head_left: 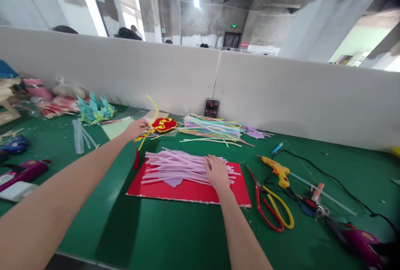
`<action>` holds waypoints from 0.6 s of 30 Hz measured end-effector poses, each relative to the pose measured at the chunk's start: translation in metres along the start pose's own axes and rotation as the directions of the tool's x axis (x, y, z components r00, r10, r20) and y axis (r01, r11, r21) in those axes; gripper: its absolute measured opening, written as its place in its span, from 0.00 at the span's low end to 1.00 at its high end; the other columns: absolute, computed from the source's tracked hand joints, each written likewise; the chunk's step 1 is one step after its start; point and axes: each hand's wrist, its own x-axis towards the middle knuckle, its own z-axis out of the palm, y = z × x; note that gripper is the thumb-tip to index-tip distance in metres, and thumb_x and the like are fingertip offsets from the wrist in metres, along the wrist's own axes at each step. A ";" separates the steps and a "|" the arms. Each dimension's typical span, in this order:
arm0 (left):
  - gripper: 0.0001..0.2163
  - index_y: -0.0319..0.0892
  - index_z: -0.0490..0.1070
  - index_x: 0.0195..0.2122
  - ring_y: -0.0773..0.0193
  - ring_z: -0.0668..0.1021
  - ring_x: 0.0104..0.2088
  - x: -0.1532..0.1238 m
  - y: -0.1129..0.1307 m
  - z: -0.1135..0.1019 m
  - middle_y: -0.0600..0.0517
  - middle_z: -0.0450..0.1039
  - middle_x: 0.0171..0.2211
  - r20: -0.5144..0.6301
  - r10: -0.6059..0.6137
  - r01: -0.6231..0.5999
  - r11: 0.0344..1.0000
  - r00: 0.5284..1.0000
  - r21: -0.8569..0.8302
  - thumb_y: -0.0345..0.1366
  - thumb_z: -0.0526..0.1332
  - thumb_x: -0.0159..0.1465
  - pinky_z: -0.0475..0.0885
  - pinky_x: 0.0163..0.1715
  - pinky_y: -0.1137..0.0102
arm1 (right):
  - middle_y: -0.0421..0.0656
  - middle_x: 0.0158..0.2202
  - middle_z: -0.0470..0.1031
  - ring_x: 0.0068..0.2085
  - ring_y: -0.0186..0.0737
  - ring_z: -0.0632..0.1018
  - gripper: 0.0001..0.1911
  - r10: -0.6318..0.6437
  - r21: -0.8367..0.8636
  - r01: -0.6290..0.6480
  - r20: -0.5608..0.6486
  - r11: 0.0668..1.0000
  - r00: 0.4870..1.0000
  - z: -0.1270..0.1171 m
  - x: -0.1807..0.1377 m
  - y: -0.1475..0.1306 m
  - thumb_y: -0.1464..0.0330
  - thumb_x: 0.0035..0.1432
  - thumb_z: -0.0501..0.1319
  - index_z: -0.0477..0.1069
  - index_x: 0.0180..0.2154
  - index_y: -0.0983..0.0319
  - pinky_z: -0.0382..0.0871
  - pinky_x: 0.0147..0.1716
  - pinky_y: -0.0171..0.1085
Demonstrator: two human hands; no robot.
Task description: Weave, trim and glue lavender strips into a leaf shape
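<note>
My left hand (137,127) reaches far across the green table (175,236) and pinches a yellow pipe cleaner (150,120) that curves up beside a red and yellow felt piece (163,124). Lying flat with its fingers spread, my right hand (216,172) rests on a pile of pale purple pipe cleaners (178,169). That pile sits on a red felt sheet (187,191). A purple heart shape shows under the pile's front edge.
A heap of mixed-colour pipe cleaners (212,129) lies behind the red sheet. Red and yellow scissors (271,205), a yellow glue gun (278,171) with black cord and a purple tool (362,241) sit right. Glue sticks (79,136), teal paper shapes (95,111) and gadgets lie left. A white partition (281,95) backs the table.
</note>
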 end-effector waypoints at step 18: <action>0.05 0.42 0.67 0.34 0.66 0.74 0.28 -0.083 0.154 0.068 0.54 0.72 0.29 0.292 0.425 -0.357 0.898 0.857 -0.258 0.35 0.57 0.56 0.68 0.29 0.72 | 0.39 0.25 0.69 0.22 0.31 0.65 0.27 0.274 0.862 -0.207 0.082 0.464 0.958 -0.028 0.009 -0.017 0.53 0.58 0.52 0.67 0.52 0.62 0.60 0.21 0.32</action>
